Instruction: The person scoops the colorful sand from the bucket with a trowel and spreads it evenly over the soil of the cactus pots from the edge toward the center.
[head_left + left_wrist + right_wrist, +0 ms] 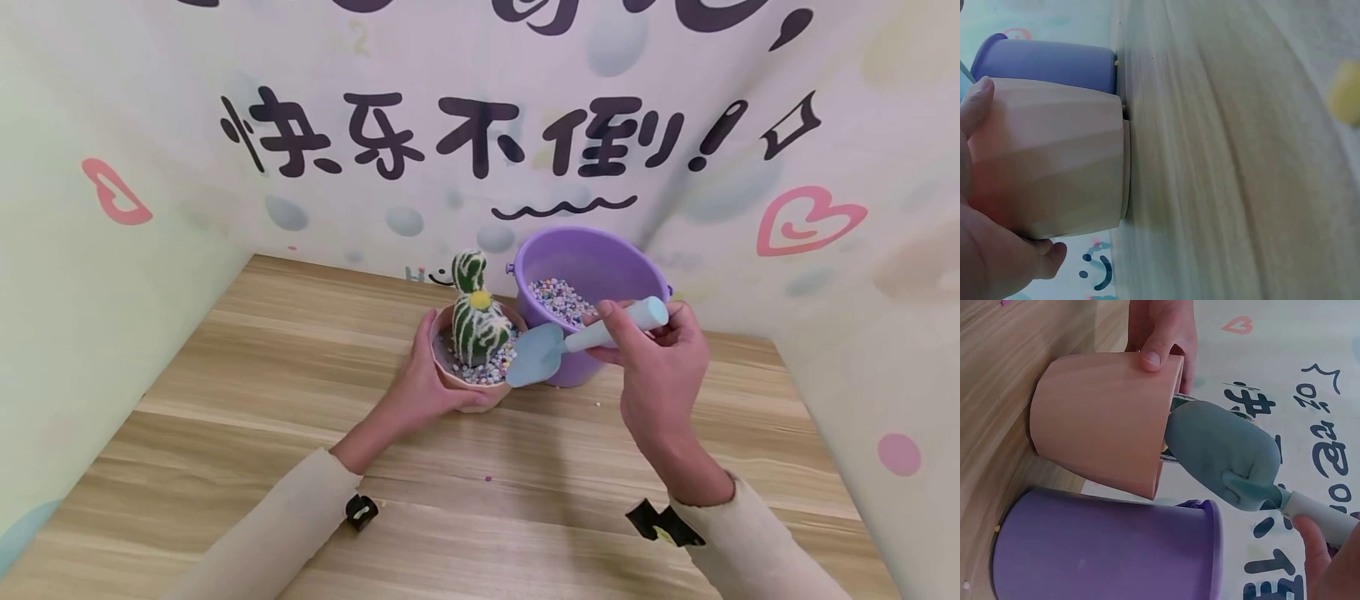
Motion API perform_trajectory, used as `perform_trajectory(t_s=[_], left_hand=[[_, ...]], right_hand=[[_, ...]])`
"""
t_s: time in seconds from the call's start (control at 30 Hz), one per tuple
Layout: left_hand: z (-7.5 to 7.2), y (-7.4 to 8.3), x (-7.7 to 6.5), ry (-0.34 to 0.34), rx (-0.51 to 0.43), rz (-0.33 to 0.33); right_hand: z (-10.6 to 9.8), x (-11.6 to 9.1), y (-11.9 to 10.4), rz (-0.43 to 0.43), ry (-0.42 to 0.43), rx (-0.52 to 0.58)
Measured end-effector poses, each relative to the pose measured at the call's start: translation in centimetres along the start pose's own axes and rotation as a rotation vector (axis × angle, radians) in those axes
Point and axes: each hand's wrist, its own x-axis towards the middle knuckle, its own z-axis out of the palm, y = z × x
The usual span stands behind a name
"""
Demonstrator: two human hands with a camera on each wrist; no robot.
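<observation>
Head view, from the left: the grip of the left hand [429, 385] curls round a pale pink pot [495, 395], which stands on the bench [285, 400] with a cactus [478, 327] and mixed pebbles [487, 372] inside. Next, a blue scoop [536, 357] leans at the pot's right rim (whether they touch, I cannot tell), just beside the purple bucket [600, 262], which holds more pebbles. Rightmost, the grip of the right hand [667, 367] closes round its handle. For tidy pouring, I judge, keep the blade low inside the rim, turn it slowly, and steady the pot.
</observation>
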Motion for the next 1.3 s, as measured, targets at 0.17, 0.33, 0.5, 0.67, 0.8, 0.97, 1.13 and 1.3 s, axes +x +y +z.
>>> perform_trajectory(t_s=[0.17,0.33,0.5,0.67,0.8,0.97,1.13,1.3], left_hand=[[-0.1,-0.3,0.1,-0.011,-0.002,-0.019],[0.0,-0.2,-0.1,0.005,0.044,-0.048],[0.2,0.0,-0.2,0.033,0.078,-0.057],[0.5,0.3,-0.3,0.055,0.1,-0.067],[0.8,0.5,-0.5,0.073,0.136,-0.088],[1.2,0.7,-0.7,0.107,0.177,-0.11],[1.5,0.9,-0.7,0.133,0.207,-0.122],[1.2,0.9,-0.7,0.114,0.191,-0.12]], right_hand=[[0.3,0.4,-0.4,-0.042,-0.04,-0.009],[0.5,1.3,-0.9,-0.097,-0.072,-0.009],[0.6,2.5,-1.6,-0.123,-0.074,0.046],[0.5,3.5,-2.1,-0.113,-0.026,0.063],[0.4,4.1,-2.4,-0.102,-0.004,0.077],[0.3,5.1,-2.8,-0.088,0.024,0.065],[0.1,6.0,-3.1,-0.071,0.055,0.038],[0.0,6.9,-3.4,-0.068,0.076,0.029]])
